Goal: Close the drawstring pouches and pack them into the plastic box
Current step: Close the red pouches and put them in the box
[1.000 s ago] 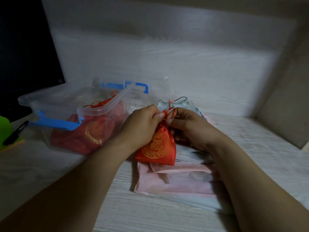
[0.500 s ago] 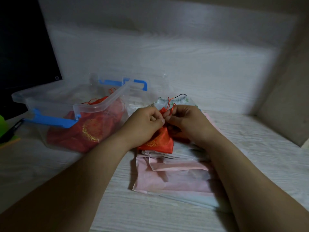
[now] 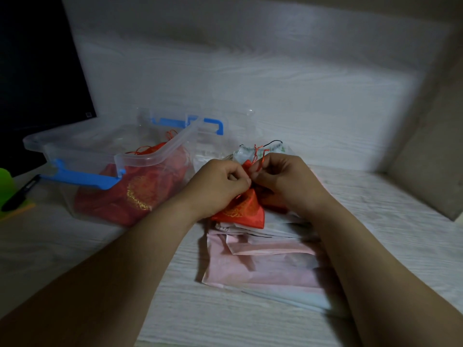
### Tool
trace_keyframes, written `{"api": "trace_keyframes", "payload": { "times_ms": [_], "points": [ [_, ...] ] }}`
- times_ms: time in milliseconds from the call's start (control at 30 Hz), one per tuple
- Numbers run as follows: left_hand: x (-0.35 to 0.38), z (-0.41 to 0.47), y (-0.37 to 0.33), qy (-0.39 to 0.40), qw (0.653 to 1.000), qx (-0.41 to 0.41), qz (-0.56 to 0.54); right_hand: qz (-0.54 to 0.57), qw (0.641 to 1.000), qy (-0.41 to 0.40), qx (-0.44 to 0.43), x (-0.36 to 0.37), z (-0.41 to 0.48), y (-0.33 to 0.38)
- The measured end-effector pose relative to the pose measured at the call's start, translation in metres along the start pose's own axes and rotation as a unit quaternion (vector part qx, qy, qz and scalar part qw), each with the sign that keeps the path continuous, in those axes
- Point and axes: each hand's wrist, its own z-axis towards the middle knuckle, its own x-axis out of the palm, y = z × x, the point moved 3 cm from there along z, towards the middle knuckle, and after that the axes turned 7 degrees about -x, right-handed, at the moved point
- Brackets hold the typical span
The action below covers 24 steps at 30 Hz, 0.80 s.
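Near the box [image 3: 150, 160], red pouch [image 3: 246, 209] (gold-patterned) sits bunched

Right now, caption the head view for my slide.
Left hand and right hand pinch the top of a red pouch beside the plastic box holding packed pouches.

Dim desk nook, light pooling on the back panel.
I'm seeing a white wood-grain desktop [image 3: 390, 221], a matching white back panel [image 3: 250, 71], a beige side wall [image 3: 431, 159] at right, and a dark screen [image 3: 37, 71] far left.
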Motion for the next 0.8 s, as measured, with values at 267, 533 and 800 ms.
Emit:
{"api": "trace_keyframes", "payload": {
  "times_ms": [267,533,800],
  "points": [
    [-0.0002,0.0043,0.0043,0.015,0.999,0.031,-0.024,0.000,1.000,0.028,0.007,-0.0039,-0.0014,0.0032],
    [0.0023,0.0010,0.0018,-0.010,0.998,0.050,0.023,0.022,0.999,0.022,-0.008,-0.0018,-0.0019,0.0035],
    [0.0076,0.0008,0.0073,-0.052,0.996,0.064,0.036,-0.109,0.991,-0.012,-0.071,0.0005,0.0009,-0.0008]
  ]
}}
